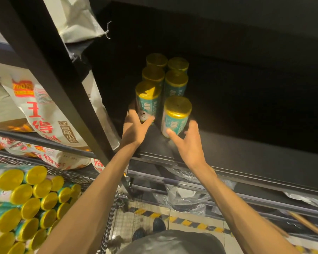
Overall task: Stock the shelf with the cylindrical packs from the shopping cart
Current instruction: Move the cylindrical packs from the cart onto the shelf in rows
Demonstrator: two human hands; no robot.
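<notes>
Several teal cylindrical packs with gold tops stand upright in two rows on the dark shelf (246,143). My left hand (136,125) grips the base of the front-left pack (148,97). My right hand (188,142) wraps around the lower part of the front-right pack (176,114), thumb on its front. Both packs stand on the shelf board. At the lower left, the wire shopping cart (108,217) holds many more packs (26,202) lying on their sides, yellow ends facing me.
A black shelf upright (62,85) runs diagonally left of my hands. White printed sacks (44,114) fill the neighbouring shelves. Lower shelves hold plastic-wrapped goods (183,197). My shoes (159,224) stand by yellow-black floor tape (191,223).
</notes>
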